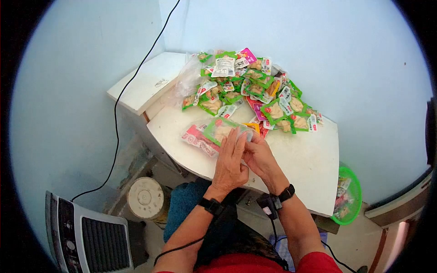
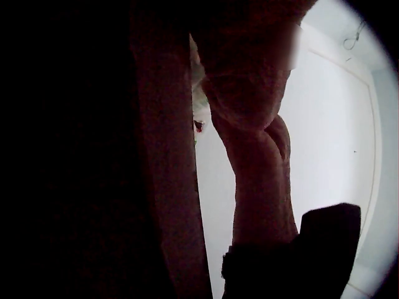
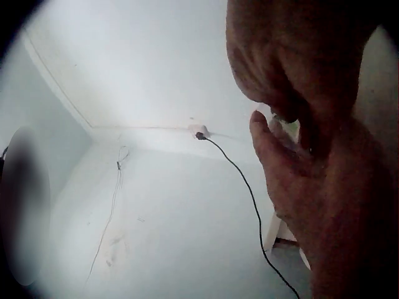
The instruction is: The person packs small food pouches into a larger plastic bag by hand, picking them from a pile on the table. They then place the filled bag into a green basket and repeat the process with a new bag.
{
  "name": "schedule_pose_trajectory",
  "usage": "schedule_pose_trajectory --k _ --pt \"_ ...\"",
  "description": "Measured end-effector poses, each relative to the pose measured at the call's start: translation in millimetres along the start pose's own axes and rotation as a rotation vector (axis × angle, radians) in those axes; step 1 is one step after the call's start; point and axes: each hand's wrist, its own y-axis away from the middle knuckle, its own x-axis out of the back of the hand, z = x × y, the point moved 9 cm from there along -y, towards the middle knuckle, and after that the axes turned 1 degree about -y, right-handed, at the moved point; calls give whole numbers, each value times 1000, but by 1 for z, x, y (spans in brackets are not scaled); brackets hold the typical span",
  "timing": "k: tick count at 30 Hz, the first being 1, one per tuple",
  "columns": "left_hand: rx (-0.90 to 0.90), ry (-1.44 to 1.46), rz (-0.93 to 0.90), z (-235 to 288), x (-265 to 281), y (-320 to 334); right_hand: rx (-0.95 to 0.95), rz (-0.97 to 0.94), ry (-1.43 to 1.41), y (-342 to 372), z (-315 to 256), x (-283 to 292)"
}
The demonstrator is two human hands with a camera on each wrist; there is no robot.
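The clear plastic bag (image 1: pixel 199 125) lies near the front edge of the white counter (image 1: pixel 305 159), just in front of our hands' fingertips and partly under them. Our hands are together at its near end: the left hand (image 1: pixel 229 167) rests on it with long, nearly straight fingers, while the right hand (image 1: pixel 260 159) appears to pinch its edge between thumb and fingers. We judge that the left presses to keep the slippery plastic from sliding, leaving the right to manage the loose edge. The bag lies flat, probably so that its contents stay spread and easy to handle. The heap of packets (image 1: pixel 256 88) sits farther back against the wall, likely to leave us working room yet remain within reach. The green basket (image 1: pixel 359 189) stands low beside the counter's right side, perhaps to keep its packets apart from the heap.

Counting, we see one bag under our hands, with at least two packets showing through it: one green-edged packet (image 1: pixel 210 133) and one red packet (image 1: pixel 199 139). The heap overlaps too much for an exact count, and so do the packets in the one basket. Behind lies one large crumpled clear bag (image 1: pixel 184 84). To the left are one lidded bucket (image 1: pixel 144 198) and one air cooler (image 1: pixel 104 241).
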Motion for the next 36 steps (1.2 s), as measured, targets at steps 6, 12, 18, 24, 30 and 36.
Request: schedule_pose_trajectory --k 6,12,18,24,30,36 --pt "10 -21 -7 0 1 -1 -97 -78 -65 -24 25 0" --pt "7 -47 16 1 1 0 -167 -107 -131 -45 55 18" --pt "8 -41 30 -1 2 0 81 -158 373 -29 16 -15" --pt "11 -15 18 0 2 0 100 -178 788 -18 2 -6" --pt "9 -34 2 -1 0 0 82 224 962 6 -83 57" --pt "5 -40 13 2 1 -1 534 352 1872 4 -135 121"
